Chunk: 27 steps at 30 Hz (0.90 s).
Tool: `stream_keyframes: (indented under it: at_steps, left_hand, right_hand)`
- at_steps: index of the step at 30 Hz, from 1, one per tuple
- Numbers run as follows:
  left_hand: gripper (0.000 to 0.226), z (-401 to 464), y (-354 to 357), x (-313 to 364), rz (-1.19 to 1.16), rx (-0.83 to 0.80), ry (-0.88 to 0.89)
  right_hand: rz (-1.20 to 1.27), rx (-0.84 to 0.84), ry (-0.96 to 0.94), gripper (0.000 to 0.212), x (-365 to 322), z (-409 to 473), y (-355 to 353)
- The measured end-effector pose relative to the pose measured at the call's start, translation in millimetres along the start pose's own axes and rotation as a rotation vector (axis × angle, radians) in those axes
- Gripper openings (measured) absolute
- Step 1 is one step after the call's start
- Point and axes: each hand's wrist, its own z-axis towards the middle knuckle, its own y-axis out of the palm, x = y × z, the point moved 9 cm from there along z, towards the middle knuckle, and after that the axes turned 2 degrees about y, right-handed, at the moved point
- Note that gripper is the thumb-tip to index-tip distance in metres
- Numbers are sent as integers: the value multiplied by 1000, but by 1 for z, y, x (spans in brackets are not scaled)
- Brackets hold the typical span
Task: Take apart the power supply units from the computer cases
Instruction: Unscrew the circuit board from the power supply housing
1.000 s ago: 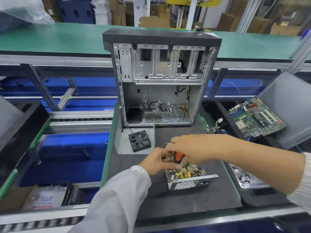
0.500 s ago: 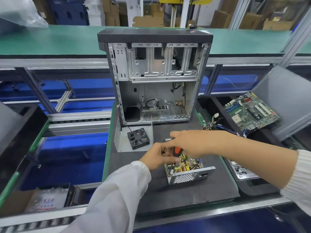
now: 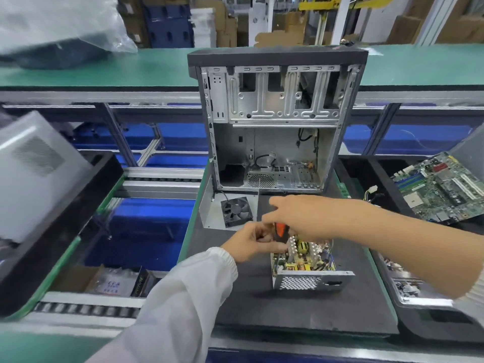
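— Power supply unit (image 3: 305, 260)?
— Lying on the dark mat (image 3: 301, 310), lid off, circuit board bared, perforated metal wall facing the camera. Well out of the computer case (image 3: 275, 121), which stands upright at the mat's far edge, side open, drive cage up top, a few loose cables low inside.

— Left hand (image 3: 252, 242)?
— At the unit's near-left corner, white sleeve (image 3: 183, 297) up to the wrist. Fingers (image 3: 262, 238) curled in tight, pinching at something small beside the tool; cannot tell exactly what.

— Right hand (image 3: 301, 216)?
— Reaching across from the right, bare forearm over the unit's far end. Wrapped round a screwdriver (image 3: 281, 231) with an orange and black handle, index finger stretched out straight toward the left. Tip hidden behind the left hand.

— Around the mat?
— Small black fan (image 3: 237, 212) flat on a grey metal panel (image 3: 209, 208), just in front of the case, a thin wire running back to it. Green motherboard (image 3: 440, 189) tilted in a black tray on the right. Grey case panel (image 3: 34, 174) leaning at far left. Green surface (image 3: 131, 66) behind, with a clear plastic bag (image 3: 60, 24) on it.
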Motion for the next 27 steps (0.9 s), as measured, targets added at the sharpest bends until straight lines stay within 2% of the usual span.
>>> stream_keyframes:
  at_steps: [2, 4, 6, 8, 12, 14, 17, 18, 20, 22, 24, 27]
  left_hand:
    - [44, -1, -4, -3, 9, 36, -4]
    - [33, 0, -4, -2, 1, 64, 28]
    - [29, 1, -2, 2, -40, 83, 57]
    - [28, 2, -2, 1, -40, 106, 44]
    - [25, -1, -3, -1, -7, 75, 65]
    - [21, -3, -6, 0, 10, 84, 64]
    - [44, -2, -5, 1, 34, 102, 72]
    - [40, -1, -4, 1, 28, 107, 71]
    - [21, 2, 0, 0, 2, 106, 59]
    - [37, 5, 2, -4, 23, 97, 43]
    - [41, 6, 3, -7, 42, 93, 32]
    - [33, 6, 4, -5, -16, 51, 63]
  right_hand:
    - [50, 3, -31, 40, 0, -2, -1]
    - [109, 56, 1, 39, 6, -3, -5]
    - [31, 134, 84, 48, 13, 0, -12]
    - [-84, 168, 98, 48, 11, 4, -14]
    - [27, 73, -4, 12, 6, 5, -3]
    - [67, -7, -30, 17, 7, 2, 3]
    - [77, -50, -64, 23, 6, -1, 3]
    - [99, -40, -61, 24, 7, -1, 2]
    - [114, -2, 12, 40, 14, 1, -3]
    - [22, 32, 99, 55, 19, 3, -2]
    - [-79, 54, 111, 54, 18, 7, 0]
    - [-57, 28, 69, 39, 15, 5, 2]
